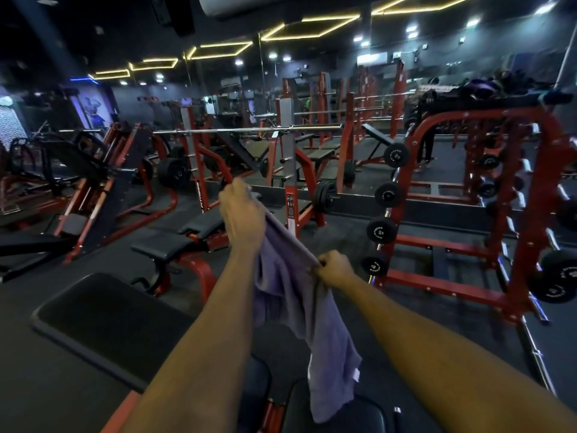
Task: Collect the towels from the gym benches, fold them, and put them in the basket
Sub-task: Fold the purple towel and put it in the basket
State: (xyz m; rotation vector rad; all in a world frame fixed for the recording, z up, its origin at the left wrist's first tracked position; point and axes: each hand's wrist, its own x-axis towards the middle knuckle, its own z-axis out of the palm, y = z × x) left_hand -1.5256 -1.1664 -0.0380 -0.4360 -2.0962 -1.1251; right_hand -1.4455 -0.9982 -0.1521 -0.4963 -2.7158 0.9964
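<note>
Looked like early-to-middle going here, tbh. Had one purple towel (296, 323) off the bench and up in the air, not folded yet. Gripped its top edge in the curled fingers of the left hand (242, 214), knuckles toward the camera. Pulled that edge taut down to the right hand (335, 268) and pinched the other end tight there. Left the rest dangling loose below both sets of fingers, between the forearms. Reckoned the fold barely begun and the basket drop not yet done. Couldn't spot a basket or any other towel anywhere.

Room-wise: had a black padded bench (103, 320) low and left of the left fingers, and a second bench (175, 242) just left of them, further back. Saw a racked barbell (234, 131) above and beyond the fingers, with mirrors behind. Had a red dumbbell rack (529, 214) well right of the right fingers. Stood on dark rubbery floor (46, 385) throughout.
</note>
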